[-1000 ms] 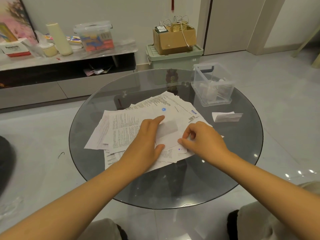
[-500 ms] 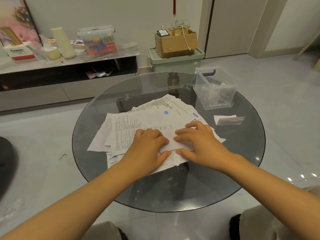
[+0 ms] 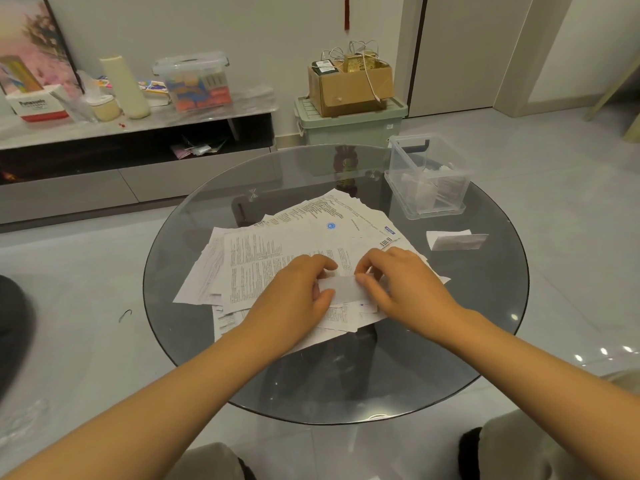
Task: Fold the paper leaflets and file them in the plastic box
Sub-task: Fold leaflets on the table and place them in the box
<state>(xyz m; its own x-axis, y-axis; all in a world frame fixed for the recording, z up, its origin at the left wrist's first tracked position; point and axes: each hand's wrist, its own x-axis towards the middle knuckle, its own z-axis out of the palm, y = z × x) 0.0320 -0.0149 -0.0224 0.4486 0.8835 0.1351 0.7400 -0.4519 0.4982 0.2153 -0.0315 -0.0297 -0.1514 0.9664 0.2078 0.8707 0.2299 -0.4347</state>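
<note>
We pinch the folded leaflet (image 3: 341, 289) between left hand (image 3: 298, 289) and right hand (image 3: 403, 285), long axis across-frame; the plastic box (image 3: 427, 178) lies upper right, nearer our right.

Beyond the hands, a brown cardboard box (image 3: 349, 88) tops a pale green plastic crate (image 3: 349, 124); farther left, possibly a cream cylindrical bottle (image 3: 125, 87).

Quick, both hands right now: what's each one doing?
Left hand: grips the left end of the folded leaflet.
Right hand: pinches the leaflet's right end.
</note>
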